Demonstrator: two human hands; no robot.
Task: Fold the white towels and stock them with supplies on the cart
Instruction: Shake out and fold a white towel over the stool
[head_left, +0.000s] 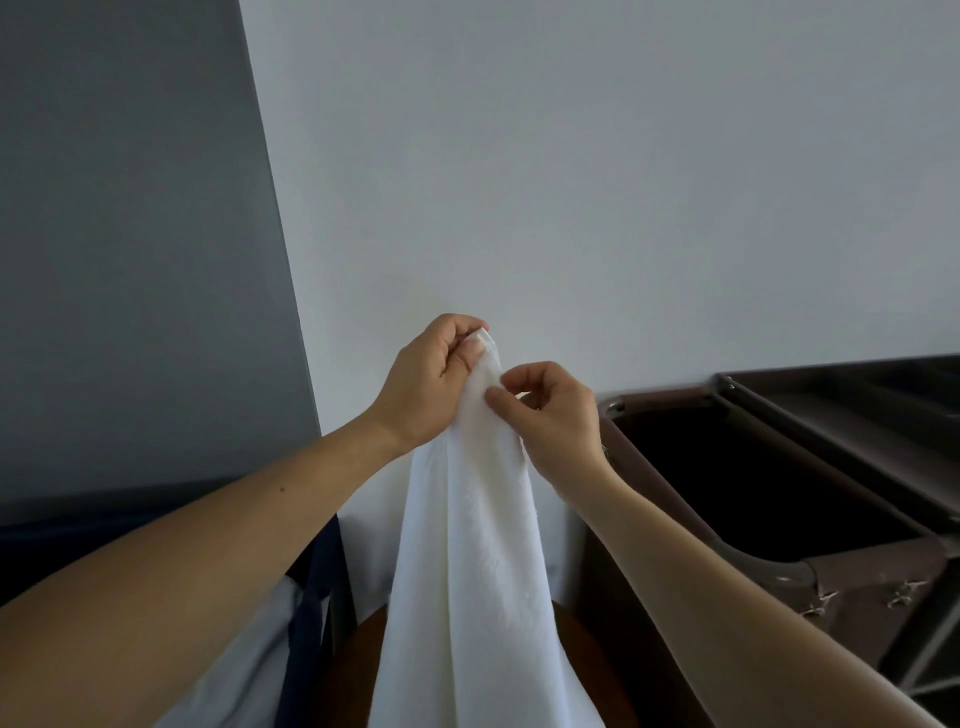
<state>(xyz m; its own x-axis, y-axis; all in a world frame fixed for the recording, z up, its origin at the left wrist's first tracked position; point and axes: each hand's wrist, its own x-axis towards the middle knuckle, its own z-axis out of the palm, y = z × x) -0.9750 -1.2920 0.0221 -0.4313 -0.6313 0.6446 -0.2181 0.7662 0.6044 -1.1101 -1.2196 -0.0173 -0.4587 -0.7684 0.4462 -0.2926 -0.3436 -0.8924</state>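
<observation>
Here the person is holding a white towel up in the air in front of a pale wall, so the towel is resting on nothing; it is hanging from both hands in one long, narrow drape that is widening toward the bottom edge of the view. The left hand is gripping the towel's topmost corner, its fingers curled round the cloth and its thumb pressing the hem against them. The right hand is sitting just below and beside it, pinching the towel's edge between thumb and forefinger while its other fingers are curling loosely. The two hands are nearly touching. Both forearms are reaching up from the lower corners.

To the right, the cart is standing against the wall, well apart from the towel, with a brown bag hanging open at its near end; the bag's inside is too dark to read. Under the hanging towel, a brown wooden surface is showing. At the lower left, a dark blue strap is lying across some light cloth, and a grey panel is filling the wall above them.
</observation>
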